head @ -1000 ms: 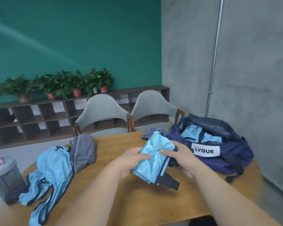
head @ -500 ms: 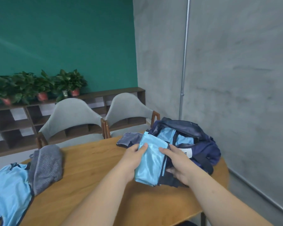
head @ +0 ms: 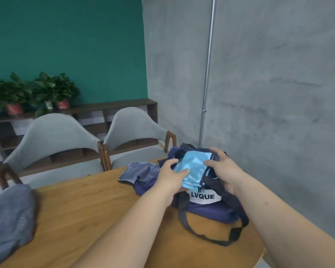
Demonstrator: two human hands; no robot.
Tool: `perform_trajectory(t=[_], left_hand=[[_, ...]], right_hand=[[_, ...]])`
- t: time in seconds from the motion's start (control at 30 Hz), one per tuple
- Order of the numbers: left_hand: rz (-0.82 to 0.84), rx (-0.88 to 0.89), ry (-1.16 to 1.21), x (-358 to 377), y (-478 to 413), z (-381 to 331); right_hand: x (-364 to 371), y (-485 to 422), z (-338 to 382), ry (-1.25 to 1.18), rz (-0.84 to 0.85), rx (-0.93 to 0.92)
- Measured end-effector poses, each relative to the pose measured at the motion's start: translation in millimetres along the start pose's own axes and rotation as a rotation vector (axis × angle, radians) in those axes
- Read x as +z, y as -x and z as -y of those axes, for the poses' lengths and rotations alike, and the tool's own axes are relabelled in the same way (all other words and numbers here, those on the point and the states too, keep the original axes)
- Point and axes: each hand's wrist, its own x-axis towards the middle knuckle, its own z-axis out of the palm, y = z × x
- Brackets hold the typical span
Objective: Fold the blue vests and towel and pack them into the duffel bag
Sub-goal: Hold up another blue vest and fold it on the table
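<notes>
Folded vest going into the duffel bag

The left hand point(head: 170, 176) and right hand point(head: 223, 167) each pinch one edge of the folded blue vest point(head: 193, 169), thumbs on top, holding it in the open mouth of the duffel bag point(head: 211, 211). This looks like the packing step. Next, the vest needs pressing down flat inside the bag before release. The grey towel point(head: 10, 213) lies on the worktop point(head: 85, 206), well left of the bag, not yet packed.
</notes>
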Motion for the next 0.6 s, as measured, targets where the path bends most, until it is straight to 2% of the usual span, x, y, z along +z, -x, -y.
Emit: perform_trajectory(t=[0.1, 0.2, 0.23, 0.3, 0.37, 0.47, 0.53, 0.6], left_hand=[[0.007, 0.041, -0.127, 20.6, -23.1, 1.7], [0.004, 0.173, -0.632, 33.3, -33.6, 15.5], [0.034, 0.182, -0.722, 35.3, -33.7, 22.6], [0.110, 0.149, -0.806, 36.9, -30.8, 35.2], [0.114, 0.178, -0.915, 35.4, -27.6, 46.0], [0.031, 0.328, -1.061, 29.0, -30.0, 56.2], [0.046, 0.410, -1.104, 25.6, -32.4, 59.2], [0.071, 0.489, -1.105, 23.6, -33.4, 59.4]], right_hand=[[-13.5, -25.5, 3.3, 0.150, -0.011, 0.048], [-20.3, -51.7, -0.8, 0.326, -0.037, 0.075], [-21.0, -60.2, -5.0, 0.373, -0.036, 0.083], [-21.1, -77.2, -16.8, 0.468, -0.027, 0.106], [-19.5, -93.8, -27.4, 0.549, -0.029, 0.105], [-19.8, -119.1, -37.7, 0.548, -0.116, 0.052], [-22.2, -130.5, -42.3, 0.493, -0.162, 0.016], [-26.1, -131.7, -46.9, 0.602, -0.170, -0.026]])
